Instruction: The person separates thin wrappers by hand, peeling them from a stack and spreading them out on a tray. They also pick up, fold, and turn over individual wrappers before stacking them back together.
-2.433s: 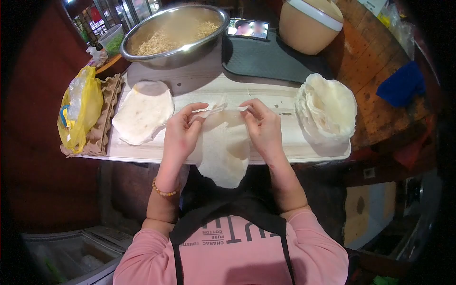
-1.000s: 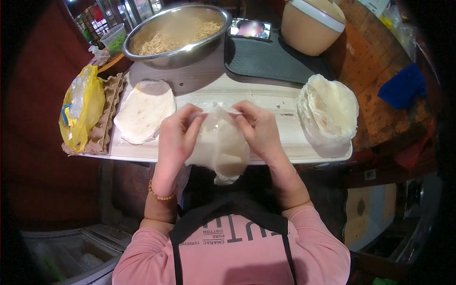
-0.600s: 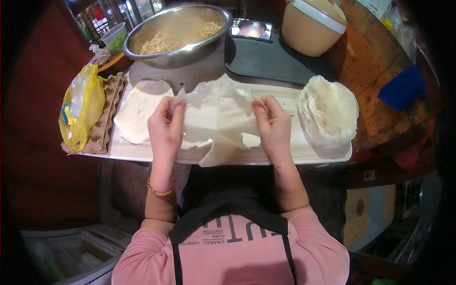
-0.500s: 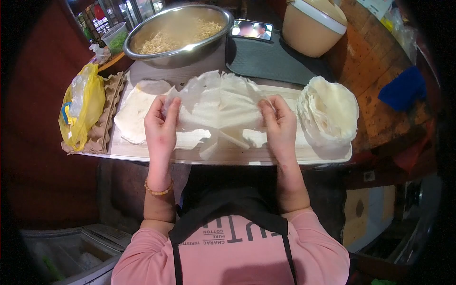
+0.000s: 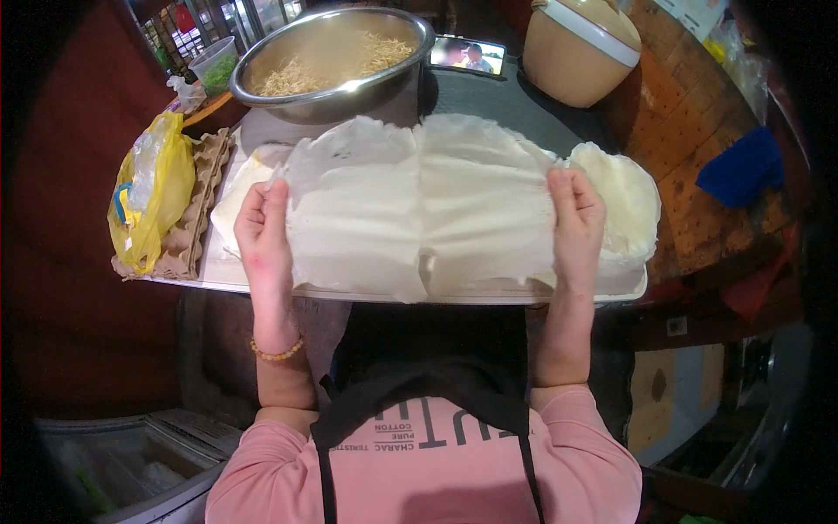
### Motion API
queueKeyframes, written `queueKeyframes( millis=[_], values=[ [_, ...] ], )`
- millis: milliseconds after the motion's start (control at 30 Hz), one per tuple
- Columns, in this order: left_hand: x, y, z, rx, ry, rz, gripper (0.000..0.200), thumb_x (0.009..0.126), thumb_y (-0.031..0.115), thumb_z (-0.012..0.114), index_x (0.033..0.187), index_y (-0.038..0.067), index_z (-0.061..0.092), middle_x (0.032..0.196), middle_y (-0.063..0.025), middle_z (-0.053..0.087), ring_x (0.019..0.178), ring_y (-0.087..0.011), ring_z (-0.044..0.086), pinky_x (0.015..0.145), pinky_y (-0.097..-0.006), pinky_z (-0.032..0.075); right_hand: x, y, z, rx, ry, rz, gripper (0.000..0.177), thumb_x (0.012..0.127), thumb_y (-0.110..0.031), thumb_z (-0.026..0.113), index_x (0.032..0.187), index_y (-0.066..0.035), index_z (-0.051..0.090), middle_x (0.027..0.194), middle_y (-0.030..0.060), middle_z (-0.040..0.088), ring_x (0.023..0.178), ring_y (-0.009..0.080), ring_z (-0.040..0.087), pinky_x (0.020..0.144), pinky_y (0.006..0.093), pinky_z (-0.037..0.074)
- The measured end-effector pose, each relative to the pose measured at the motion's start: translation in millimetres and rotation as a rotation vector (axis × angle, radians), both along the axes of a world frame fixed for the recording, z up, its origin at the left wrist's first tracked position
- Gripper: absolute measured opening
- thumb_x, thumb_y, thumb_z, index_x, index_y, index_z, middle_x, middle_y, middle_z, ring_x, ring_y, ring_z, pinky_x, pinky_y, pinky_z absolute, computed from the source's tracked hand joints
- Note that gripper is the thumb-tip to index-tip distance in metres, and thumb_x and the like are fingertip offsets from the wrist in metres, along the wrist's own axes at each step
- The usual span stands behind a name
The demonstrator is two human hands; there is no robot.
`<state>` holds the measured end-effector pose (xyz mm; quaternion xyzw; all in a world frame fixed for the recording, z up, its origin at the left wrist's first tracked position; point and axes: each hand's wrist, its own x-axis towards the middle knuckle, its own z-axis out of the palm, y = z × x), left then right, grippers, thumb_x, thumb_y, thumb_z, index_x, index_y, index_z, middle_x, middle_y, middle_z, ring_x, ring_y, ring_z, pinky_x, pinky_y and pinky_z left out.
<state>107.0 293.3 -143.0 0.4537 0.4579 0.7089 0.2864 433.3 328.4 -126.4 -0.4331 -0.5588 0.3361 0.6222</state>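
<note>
Pinched by its left edge in my left hand (image 5: 264, 218), a thin translucent spring roll wrapper sheet (image 5: 349, 210) spans the space between my hands. My right hand (image 5: 577, 205) grips the opposite edge, thumb on top. The sheet is spread wide above the white board (image 5: 209, 284), with a seam or fold running down its middle and a ragged outline. More wrappers (image 5: 234, 199) lie on the board by my left hand, partly hidden. Behind my right hand sits a stack of pale round wrappers (image 5: 621, 201), partly covered by the held sheet and my hand.
A large steel bowl (image 5: 410, 65) holds shredded filling at the back. A phone (image 5: 467, 55) leans on a dark tray (image 5: 489, 96), beside a beige lidded container (image 5: 576, 57). On the left, a yellow plastic bag (image 5: 161, 188) rests on an egg carton (image 5: 209, 166). A blue cloth (image 5: 742, 166) lies right.
My hands have moved apart, left hand leftward and right hand rightward. The crumpled, drooping wrapper sheet between them is now spread broad and flatter, covering more of the board.
</note>
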Motion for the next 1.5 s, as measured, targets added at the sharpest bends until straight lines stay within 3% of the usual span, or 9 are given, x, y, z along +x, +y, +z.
queueKeyframes(
  millis=[200, 367, 533, 733, 867, 1000, 1067, 1233, 1500],
  values=[
    [-45, 1, -21, -0.068, -0.082, 0.123, 0.017, 0.100, 0.018, 0.056, 0.087, 0.008, 0.060, 0.084, 0.0045, 0.060, 0.076, -0.0012, 0.048, 0.068, -0.0169, 0.036, 40, -1, 17, -0.129, 0.046, -0.025, 0.025, 0.101, -0.022, 0.055, 0.082, -0.006, 0.059, 0.076, -0.0062, 0.053, 0.071, 0.0022, 0.045, 0.064, 0.0191, 0.038],
    [-65, 12, -64, -0.200, 0.262, 0.195, 0.026, 0.100, 0.023, 0.055, 0.079, 0.007, 0.055, 0.068, 0.0090, 0.034, 0.065, -0.0023, 0.028, 0.053, -0.0235, 0.020, 68, 12, 8, -0.161, -0.330, -0.030, 0.026, 0.098, -0.024, 0.056, 0.080, -0.005, 0.058, 0.073, -0.0057, 0.049, 0.068, 0.0044, 0.041, 0.062, 0.0223, 0.035],
    [-58, 18, -58, -0.172, 0.173, 0.053, 0.019, 0.100, 0.019, 0.055, 0.085, 0.008, 0.057, 0.074, 0.0090, 0.045, 0.068, -0.0012, 0.036, 0.059, -0.0189, 0.028, 54, 15, 49, -0.005, -0.501, 0.006, 0.025, 0.099, -0.024, 0.055, 0.083, -0.006, 0.062, 0.070, -0.0061, 0.050, 0.065, 0.0044, 0.042, 0.058, 0.0232, 0.036],
    [-67, 22, -63, -0.160, 0.087, 0.020, 0.019, 0.101, 0.018, 0.055, 0.086, 0.008, 0.057, 0.076, 0.0075, 0.050, 0.070, -0.0014, 0.040, 0.063, -0.0181, 0.032, 145, 45, 91, 0.004, -0.064, -0.152, 0.021, 0.097, -0.021, 0.060, 0.097, -0.002, 0.070, 0.082, -0.0017, 0.066, 0.071, 0.0054, 0.057, 0.065, 0.0213, 0.046],
    [-64, 22, -67, -0.176, 0.020, 0.019, 0.018, 0.101, 0.018, 0.055, 0.086, 0.007, 0.058, 0.077, 0.0067, 0.052, 0.071, -0.0016, 0.043, 0.063, -0.0184, 0.034, 224, 60, 49, -0.124, -0.001, -0.248, 0.023, 0.096, -0.021, 0.060, 0.100, -0.001, 0.069, 0.084, 0.0000, 0.067, 0.071, 0.0076, 0.058, 0.066, 0.0227, 0.047],
    [-64, 25, -69, -0.188, 0.088, -0.003, 0.018, 0.101, 0.018, 0.056, 0.086, 0.008, 0.057, 0.076, 0.0084, 0.050, 0.068, 0.0002, 0.039, 0.059, -0.0173, 0.029, 269, 60, -15, -0.329, -0.467, -0.337, 0.023, 0.089, -0.016, 0.067, 0.105, 0.001, 0.066, 0.081, 0.0023, 0.065, 0.071, 0.0106, 0.059, 0.065, 0.0250, 0.048],
    [-61, 26, -62, -0.194, 0.111, -0.009, 0.018, 0.101, 0.018, 0.056, 0.085, 0.008, 0.057, 0.075, 0.0093, 0.048, 0.066, 0.0009, 0.037, 0.057, -0.0173, 0.026, 244, 43, 4, -0.434, -0.441, -0.338, 0.025, 0.083, -0.009, 0.069, 0.105, 0.003, 0.064, 0.076, 0.0038, 0.063, 0.070, 0.0106, 0.060, 0.064, 0.0252, 0.047],
    [-43, 33, -40, -0.140, 0.164, -0.059, 0.018, 0.101, 0.018, 0.055, 0.085, 0.010, 0.057, 0.071, 0.0115, 0.043, 0.061, 0.0020, 0.031, 0.054, -0.0176, 0.019, 244, 34, 8, -0.290, -0.688, -0.483, 0.033, 0.075, -0.002, 0.069, 0.107, 0.000, 0.065, 0.076, 0.0095, 0.066, 0.073, 0.0182, 0.065, 0.069, 0.0325, 0.051],
    [25, 38, 24, -0.183, 0.236, -0.195, 0.015, 0.099, 0.016, 0.059, 0.087, 0.008, 0.061, 0.072, 0.0108, 0.048, 0.061, 0.0026, 0.034, 0.052, -0.0176, 0.019, 243, 26, 4, -0.275, -0.838, -0.614, 0.041, 0.074, -0.006, 0.072, 0.114, -0.003, 0.063, 0.088, 0.0141, 0.069, 0.083, 0.0280, 0.067, 0.078, 0.0369, 0.052]
  ],
)
